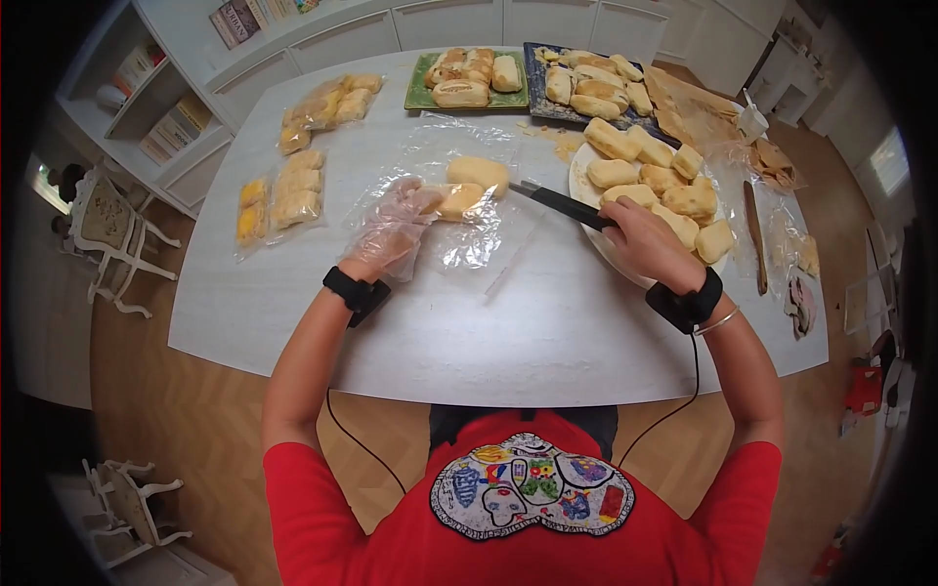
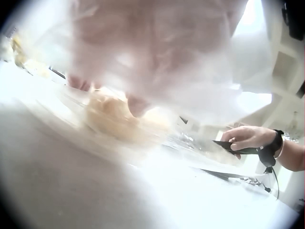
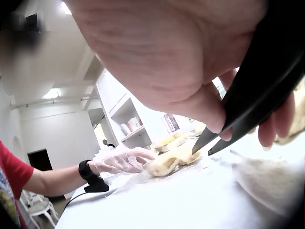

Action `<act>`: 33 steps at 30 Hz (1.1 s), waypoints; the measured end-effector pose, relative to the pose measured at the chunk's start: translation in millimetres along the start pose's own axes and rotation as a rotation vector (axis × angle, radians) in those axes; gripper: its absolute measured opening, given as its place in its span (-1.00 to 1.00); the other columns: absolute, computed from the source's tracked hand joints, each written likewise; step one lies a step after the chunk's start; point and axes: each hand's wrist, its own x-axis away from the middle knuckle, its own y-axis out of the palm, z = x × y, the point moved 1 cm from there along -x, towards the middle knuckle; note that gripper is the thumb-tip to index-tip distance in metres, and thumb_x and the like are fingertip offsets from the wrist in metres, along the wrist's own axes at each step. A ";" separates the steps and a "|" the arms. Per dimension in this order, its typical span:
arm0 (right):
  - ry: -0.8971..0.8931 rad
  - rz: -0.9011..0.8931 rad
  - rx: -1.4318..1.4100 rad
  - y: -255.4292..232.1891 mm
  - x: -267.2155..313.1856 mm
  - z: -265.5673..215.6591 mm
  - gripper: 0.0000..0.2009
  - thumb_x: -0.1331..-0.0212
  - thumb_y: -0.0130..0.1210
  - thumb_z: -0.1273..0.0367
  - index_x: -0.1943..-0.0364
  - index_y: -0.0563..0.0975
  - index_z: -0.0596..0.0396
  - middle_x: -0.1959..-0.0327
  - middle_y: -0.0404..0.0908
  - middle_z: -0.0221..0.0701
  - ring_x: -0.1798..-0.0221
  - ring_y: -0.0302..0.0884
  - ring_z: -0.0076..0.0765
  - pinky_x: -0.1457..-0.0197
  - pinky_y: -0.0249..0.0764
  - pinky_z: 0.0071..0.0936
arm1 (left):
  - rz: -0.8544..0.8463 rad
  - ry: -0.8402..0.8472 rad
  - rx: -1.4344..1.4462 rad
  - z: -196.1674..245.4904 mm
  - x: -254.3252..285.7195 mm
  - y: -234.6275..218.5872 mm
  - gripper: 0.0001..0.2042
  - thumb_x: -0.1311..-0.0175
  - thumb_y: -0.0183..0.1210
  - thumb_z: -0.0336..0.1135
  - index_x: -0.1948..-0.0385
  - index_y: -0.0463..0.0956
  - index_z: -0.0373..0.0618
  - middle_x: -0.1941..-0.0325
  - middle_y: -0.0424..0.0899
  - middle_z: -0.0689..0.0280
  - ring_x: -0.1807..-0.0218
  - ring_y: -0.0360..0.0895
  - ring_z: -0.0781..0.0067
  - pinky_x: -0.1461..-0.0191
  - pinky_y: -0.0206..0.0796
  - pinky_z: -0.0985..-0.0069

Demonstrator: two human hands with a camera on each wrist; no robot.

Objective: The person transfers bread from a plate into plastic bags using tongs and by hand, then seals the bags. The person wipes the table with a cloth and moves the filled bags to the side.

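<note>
My left hand [image 1: 391,230], in a clear plastic glove, holds the nearer of two pale bread rolls, a lightly browned one [image 1: 457,203], at its left end. The second bread roll [image 1: 477,174] lies right behind it. Both are over a clear plastic bag [image 1: 471,256] spread on the table. My bare right hand [image 1: 653,244] grips black tongs [image 1: 562,203], whose tips reach the right end of the rolls. In the right wrist view the two tips of the tongs [image 3: 202,145] stand slightly apart beside the bread. Glove and blur hide much of the left wrist view.
A white plate [image 1: 583,171] heaped with rolls sits under and behind my right hand. Farther back are a green tray [image 1: 418,96] and a dark blue tray [image 1: 533,73] of bread. Bagged rolls [image 1: 296,193] lie at left; a wooden stick [image 1: 754,234] lies at right.
</note>
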 end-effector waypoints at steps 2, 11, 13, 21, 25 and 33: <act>0.011 -0.016 -0.005 3.0 -8.2 -3.7 -0.82 -0.20 0.02 0.42 0.14 0.50 0.16 0.16 0.49 -0.16 0.09 0.49 0.07 0.02 0.40 -0.12 | -0.081 0.053 0.111 4.5 -2.8 -1.1 -0.69 -0.26 0.11 -0.33 -0.05 0.52 -0.05 -0.27 0.41 0.21 -0.28 0.35 0.16 -0.30 0.28 0.36; 0.043 0.005 0.018 -9.2 -5.4 -8.9 -0.81 -0.19 0.04 0.43 0.13 0.51 0.15 0.16 0.49 -0.18 0.08 0.48 0.06 0.04 0.40 -0.14 | 0.049 -0.018 0.069 23.4 13.2 -14.1 -0.59 -0.13 0.23 -0.26 -0.07 0.47 -0.04 -0.23 0.42 0.11 -0.24 0.39 0.05 -0.31 0.29 0.34; 0.059 -0.029 0.034 -23.1 10.1 -11.8 -0.83 -0.17 0.06 0.45 0.17 0.52 0.14 0.18 0.49 -0.22 0.09 0.49 0.03 0.06 0.40 -0.17 | -0.004 -0.131 0.019 28.9 17.9 -27.0 -0.55 -0.11 0.25 -0.23 -0.07 0.45 -0.08 -0.20 0.42 0.13 -0.20 0.42 0.06 -0.25 0.31 0.31; -0.165 -0.160 -0.070 -13.7 28.3 -14.1 -0.85 -0.15 0.11 0.50 0.19 0.50 0.17 0.17 0.48 -0.27 0.12 0.49 -0.04 0.07 0.42 -0.25 | -0.066 0.171 -0.393 20.9 30.5 -14.0 -0.46 -0.15 0.20 -0.08 -0.18 0.40 -0.09 -0.26 0.42 0.09 -0.32 0.29 0.08 -0.39 0.15 0.19; -0.217 -0.164 -0.068 0.4 7.6 -17.7 -0.85 -0.16 0.09 0.50 0.19 0.50 0.18 0.16 0.49 -0.26 0.11 0.50 -0.04 0.07 0.43 -0.24 | -0.043 0.422 -0.410 42.7 25.7 -12.8 -0.60 -0.12 0.17 -0.25 -0.02 0.46 -0.12 -0.06 0.48 0.16 -0.16 0.40 0.14 -0.24 0.26 0.24; -0.223 -0.162 -0.048 22.9 -25.4 -29.7 -0.86 -0.19 0.07 0.49 0.18 0.50 0.18 0.15 0.49 -0.25 0.12 0.51 -0.03 0.10 0.44 -0.23 | -0.018 0.633 -0.417 52.1 15.8 -0.5 -0.92 -0.09 0.08 -0.44 0.39 0.41 -0.12 0.31 0.41 0.24 0.19 0.42 0.26 0.08 0.34 0.40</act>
